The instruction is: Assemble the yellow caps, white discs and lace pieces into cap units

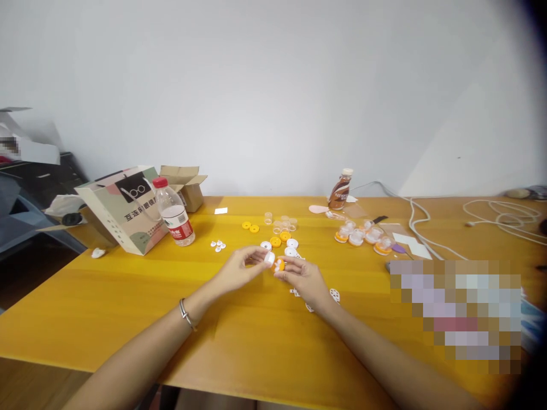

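Note:
My left hand (244, 269) pinches a small white round cap (269, 259) between thumb and fingers. Close beside it, my right hand (306, 280) grips a small orange round piece (279, 266) with a white part on its face. Whether the two pieces touch is too small to tell. Just beyond the hands lie orange discs (276, 242) and white discs (292, 244), some partly hidden by my fingers. White flat cut-out parts (334, 295) rest by my right wrist. Several small white pegged pieces (217, 246) lie left of my left hand.
Clear cups (284, 224) stand farther back. Clear-and-orange round pieces (356, 237) cluster at right, near a brown drink bottle (340, 191) and white cables (414, 219). A water bottle (174, 213), paper bag (128, 210) and cardboard box (190, 191) stand left. A pixelated patch covers the lower right.

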Available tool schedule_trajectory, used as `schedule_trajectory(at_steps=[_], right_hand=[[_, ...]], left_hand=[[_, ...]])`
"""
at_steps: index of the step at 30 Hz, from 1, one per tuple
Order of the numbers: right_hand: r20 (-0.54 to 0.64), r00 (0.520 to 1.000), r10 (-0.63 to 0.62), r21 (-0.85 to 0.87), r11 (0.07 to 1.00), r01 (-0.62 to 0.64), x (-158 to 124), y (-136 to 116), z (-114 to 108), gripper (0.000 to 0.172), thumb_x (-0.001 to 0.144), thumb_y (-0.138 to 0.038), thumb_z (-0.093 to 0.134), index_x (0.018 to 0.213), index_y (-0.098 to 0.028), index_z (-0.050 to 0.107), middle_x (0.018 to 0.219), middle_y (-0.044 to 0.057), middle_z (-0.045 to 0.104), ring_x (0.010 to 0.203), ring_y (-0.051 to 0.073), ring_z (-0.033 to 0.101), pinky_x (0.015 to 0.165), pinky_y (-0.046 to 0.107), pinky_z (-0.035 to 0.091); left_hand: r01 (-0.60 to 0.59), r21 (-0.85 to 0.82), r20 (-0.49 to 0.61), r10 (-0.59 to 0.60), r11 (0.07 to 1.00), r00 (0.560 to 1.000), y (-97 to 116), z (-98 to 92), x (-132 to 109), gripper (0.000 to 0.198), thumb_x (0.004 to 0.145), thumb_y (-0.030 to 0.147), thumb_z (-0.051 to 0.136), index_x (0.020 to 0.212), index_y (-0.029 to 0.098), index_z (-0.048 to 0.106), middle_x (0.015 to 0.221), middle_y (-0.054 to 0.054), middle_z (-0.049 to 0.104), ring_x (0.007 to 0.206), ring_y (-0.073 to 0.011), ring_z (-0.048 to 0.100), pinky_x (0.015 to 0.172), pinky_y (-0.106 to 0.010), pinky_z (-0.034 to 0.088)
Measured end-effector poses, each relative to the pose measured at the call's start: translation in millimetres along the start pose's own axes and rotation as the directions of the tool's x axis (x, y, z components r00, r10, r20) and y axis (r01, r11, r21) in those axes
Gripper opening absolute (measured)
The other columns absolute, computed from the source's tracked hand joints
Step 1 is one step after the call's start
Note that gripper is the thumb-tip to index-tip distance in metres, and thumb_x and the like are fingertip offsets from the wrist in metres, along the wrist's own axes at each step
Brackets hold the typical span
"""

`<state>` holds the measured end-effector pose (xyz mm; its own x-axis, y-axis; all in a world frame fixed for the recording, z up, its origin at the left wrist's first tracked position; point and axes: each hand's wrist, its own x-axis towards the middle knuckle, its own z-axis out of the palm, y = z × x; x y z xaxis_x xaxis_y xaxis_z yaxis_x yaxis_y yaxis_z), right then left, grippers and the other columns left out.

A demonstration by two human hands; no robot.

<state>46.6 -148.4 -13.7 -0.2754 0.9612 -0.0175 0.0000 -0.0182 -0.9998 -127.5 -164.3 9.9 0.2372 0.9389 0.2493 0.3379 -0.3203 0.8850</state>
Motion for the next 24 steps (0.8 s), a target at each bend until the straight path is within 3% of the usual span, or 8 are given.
schedule_trajectory(at_steps=[6,12,15,19,24], right_hand=[[0.022,1.0,-0.021,0.003,1.0,0.021,2.4,5.3,-2.5,0.04,0.057,-0.028,0.07,0.095,-0.019,0.06,0.073,0.001,0.068,0.066,0.015,0.062,0.054,0.022,0.045],[0.031,0.998,-0.055,0.101,0.994,0.051,4.2,1.1,-3.6,0.041,0.057,-0.027,0.07,0.096,-0.019,0.059,0.081,0.004,0.07,0.08,0.018,0.064,0.076,0.031,0.048],[0.028,0.998,-0.055,0.102,0.993,0.052,3.1,-0.9,-3.0,0.041,0.057,-0.027,0.071,0.095,-0.019,0.059,0.08,0.004,0.07,0.082,0.02,0.065,0.08,0.033,0.048],[0.029,0.998,-0.062,0.087,0.994,0.06,-0.2,-2.7,-1.4,0.041,0.056,-0.027,0.071,0.096,-0.019,0.059,0.081,0.004,0.07,0.083,0.021,0.065,0.081,0.034,0.048],[0.002,0.997,-0.073,0.079,0.994,0.073,-1.1,-3.3,-1.1,0.042,0.056,-0.028,0.071,0.096,-0.02,0.059,0.081,0.004,0.07,0.082,0.022,0.065,0.08,0.036,0.049]], left_hand=[[0.023,-0.074,0.051,-0.02,0.997,0.998,0.6,-6.8,0.9,0.032,0.079,0.029,0.055,0.107,0.014,0.055,0.103,-0.009,0.06,0.093,-0.0168,0.056,0.085,-0.032,0.044],[-0.085,0.106,0.057,0.079,0.991,0.995,0.2,-14.8,0.8,0.031,0.075,0.028,0.059,0.102,0.015,0.057,0.094,-0.007,0.061,0.08,-0.0136,0.056,0.078,-0.029,0.045],[-0.071,-0.006,0.044,0.071,0.997,0.996,0.9,-16.0,1.6,0.03,0.076,0.026,0.057,0.104,0.014,0.055,0.1,-0.008,0.06,0.087,-0.0145,0.056,0.082,-0.029,0.044],[-0.011,-0.178,0.124,0.033,0.984,0.992,1.1,-10.4,1.0,0.034,0.078,0.023,0.056,0.111,0.016,0.05,0.108,-0.01,0.058,0.094,-0.0162,0.056,0.088,-0.033,0.042],[0.009,-0.153,0.14,0.013,0.988,0.99,3.7,-7.4,0.4,0.034,0.08,0.021,0.053,0.113,0.018,0.048,0.111,-0.009,0.056,0.094,-0.016,0.056,0.085,-0.031,0.043]])
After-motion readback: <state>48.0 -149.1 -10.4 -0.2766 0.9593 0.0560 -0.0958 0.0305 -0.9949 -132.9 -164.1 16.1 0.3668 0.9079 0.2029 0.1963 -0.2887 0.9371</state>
